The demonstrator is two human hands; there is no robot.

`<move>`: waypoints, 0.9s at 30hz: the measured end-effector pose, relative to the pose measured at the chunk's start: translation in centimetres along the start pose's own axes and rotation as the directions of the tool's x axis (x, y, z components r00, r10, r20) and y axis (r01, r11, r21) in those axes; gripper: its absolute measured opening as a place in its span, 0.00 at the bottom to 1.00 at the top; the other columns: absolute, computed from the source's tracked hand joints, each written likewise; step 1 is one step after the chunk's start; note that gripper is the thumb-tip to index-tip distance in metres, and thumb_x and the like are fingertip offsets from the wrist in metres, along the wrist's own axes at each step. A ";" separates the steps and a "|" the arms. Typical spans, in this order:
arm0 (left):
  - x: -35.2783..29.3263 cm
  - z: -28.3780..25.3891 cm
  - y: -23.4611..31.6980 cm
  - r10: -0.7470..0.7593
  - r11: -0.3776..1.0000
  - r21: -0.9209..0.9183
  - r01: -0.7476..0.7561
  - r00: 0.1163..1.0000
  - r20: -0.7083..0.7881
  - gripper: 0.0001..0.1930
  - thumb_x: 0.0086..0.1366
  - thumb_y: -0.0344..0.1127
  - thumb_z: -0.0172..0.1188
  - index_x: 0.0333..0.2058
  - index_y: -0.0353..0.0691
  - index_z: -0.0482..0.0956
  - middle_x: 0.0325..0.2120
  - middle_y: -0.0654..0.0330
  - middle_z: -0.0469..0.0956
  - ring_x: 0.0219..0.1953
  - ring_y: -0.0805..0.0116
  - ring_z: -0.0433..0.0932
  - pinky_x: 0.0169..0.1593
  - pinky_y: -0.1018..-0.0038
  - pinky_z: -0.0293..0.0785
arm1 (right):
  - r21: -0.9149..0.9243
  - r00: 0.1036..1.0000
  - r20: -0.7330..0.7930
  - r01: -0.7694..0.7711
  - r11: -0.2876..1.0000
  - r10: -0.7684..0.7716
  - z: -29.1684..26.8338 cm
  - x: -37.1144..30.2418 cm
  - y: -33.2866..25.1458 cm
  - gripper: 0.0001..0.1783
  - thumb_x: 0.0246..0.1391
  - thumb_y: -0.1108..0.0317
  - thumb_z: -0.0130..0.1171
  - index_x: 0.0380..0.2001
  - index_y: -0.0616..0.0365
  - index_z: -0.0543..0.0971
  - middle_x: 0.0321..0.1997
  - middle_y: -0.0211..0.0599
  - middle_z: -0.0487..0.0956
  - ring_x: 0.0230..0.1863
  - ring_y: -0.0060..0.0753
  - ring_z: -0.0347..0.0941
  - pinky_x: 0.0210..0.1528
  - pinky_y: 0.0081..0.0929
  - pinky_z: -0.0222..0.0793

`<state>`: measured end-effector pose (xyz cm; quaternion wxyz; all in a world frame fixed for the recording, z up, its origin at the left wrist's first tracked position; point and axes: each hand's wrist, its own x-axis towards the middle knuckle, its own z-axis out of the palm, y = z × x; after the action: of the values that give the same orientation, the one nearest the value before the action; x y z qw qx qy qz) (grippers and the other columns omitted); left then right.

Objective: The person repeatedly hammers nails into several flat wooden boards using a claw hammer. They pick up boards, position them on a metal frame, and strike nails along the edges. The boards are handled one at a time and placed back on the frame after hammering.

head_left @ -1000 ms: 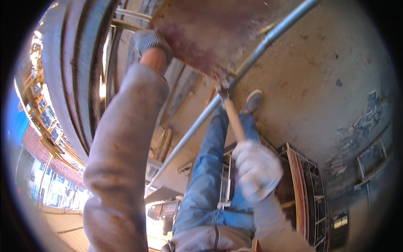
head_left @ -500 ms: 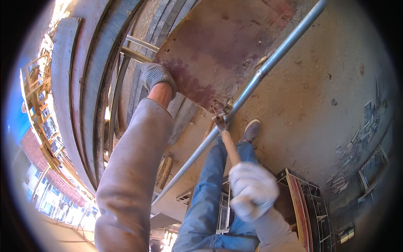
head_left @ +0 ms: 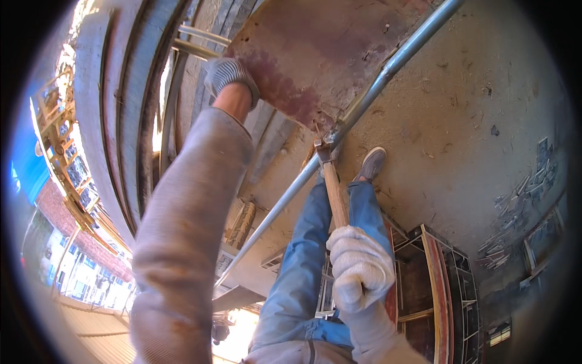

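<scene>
A gloved right hand, my right hand (head_left: 360, 267), is wrapped round the wooden handle of a hammer (head_left: 336, 197). Its metal head is at the metal pipe (head_left: 388, 76), close to the near corner of a stained reddish-brown board (head_left: 309, 60). Whether the head touches the board or pipe I cannot tell. At the board's left edge is my left hand (head_left: 229, 79), in a grey-white knit glove. Its fingers are hidden from view. The pipe runs diagonally along the board's right side, passing above my legs.
Long curved-looking planks (head_left: 130, 109) are stacked at the left. Two short metal tubes (head_left: 203, 39) stick out beside the board. A dark rack with red-edged panels (head_left: 439, 291) stands at lower right. Wood scraps (head_left: 521, 197) litter the dirt floor at far right.
The view has shifted a little, so the board and pipe appear higher. My right hand and the hammer, blurred before, now look steadier, with the hammer head still near the board's corner.
</scene>
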<state>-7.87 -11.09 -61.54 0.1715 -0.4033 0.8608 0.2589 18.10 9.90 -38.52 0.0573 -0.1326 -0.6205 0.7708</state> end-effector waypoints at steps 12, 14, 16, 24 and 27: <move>1.4 1.2 -0.4 0.248 0.915 0.334 -0.224 0.968 -0.030 0.24 0.75 0.46 0.54 0.61 0.37 0.77 0.55 0.49 0.83 0.56 0.54 0.83 0.54 0.61 0.79 | 0.001 0.999 0.027 0.032 1.000 -0.032 0.4 -0.3 -0.3 0.18 0.55 0.72 0.61 0.17 0.55 0.64 0.17 0.33 0.68 0.19 0.33 0.66 0.31 0.37 0.73; 0.3 0.8 -2.3 0.525 0.737 0.495 -0.460 0.851 0.008 0.23 0.75 0.45 0.54 0.61 0.36 0.77 0.52 0.47 0.83 0.54 0.53 0.84 0.52 0.61 0.80 | 0.171 0.991 -0.081 -0.090 0.981 0.105 1.0 0.3 -0.3 0.20 0.58 0.71 0.63 0.18 0.54 0.65 0.17 0.32 0.67 0.19 0.35 0.66 0.28 0.36 0.70; -1.3 0.1 -3.5 0.371 0.808 0.480 -0.341 0.928 0.035 0.23 0.75 0.45 0.54 0.60 0.36 0.77 0.52 0.46 0.84 0.54 0.53 0.84 0.51 0.60 0.81 | 0.032 0.986 -0.113 -0.116 0.993 0.119 1.8 -0.8 -0.7 0.19 0.58 0.72 0.64 0.18 0.54 0.65 0.18 0.32 0.68 0.20 0.38 0.68 0.26 0.37 0.69; 1.1 0.9 1.2 0.075 0.993 -0.091 -0.075 0.997 0.002 0.22 0.74 0.43 0.57 0.60 0.37 0.78 0.51 0.47 0.84 0.56 0.56 0.82 0.54 0.61 0.79 | 0.052 0.987 -0.093 -0.124 0.991 0.129 0.1 -3.4 0.0 0.15 0.53 0.73 0.65 0.17 0.50 0.70 0.19 0.29 0.69 0.21 0.33 0.68 0.27 0.32 0.69; 1.3 0.8 0.8 0.179 0.980 -0.087 -0.181 0.983 -0.028 0.25 0.72 0.46 0.59 0.59 0.35 0.77 0.50 0.45 0.83 0.55 0.56 0.82 0.54 0.62 0.79 | -0.545 0.927 0.343 0.068 0.836 0.149 1.5 -7.6 -1.6 0.14 0.44 0.63 0.66 0.13 0.47 0.72 0.20 0.30 0.72 0.25 0.35 0.72 0.27 0.35 0.70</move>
<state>-9.27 -10.96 -62.60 0.1206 -0.3334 0.8830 0.3075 24.83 6.92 -35.63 -0.1182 -0.0084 -0.8111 0.5728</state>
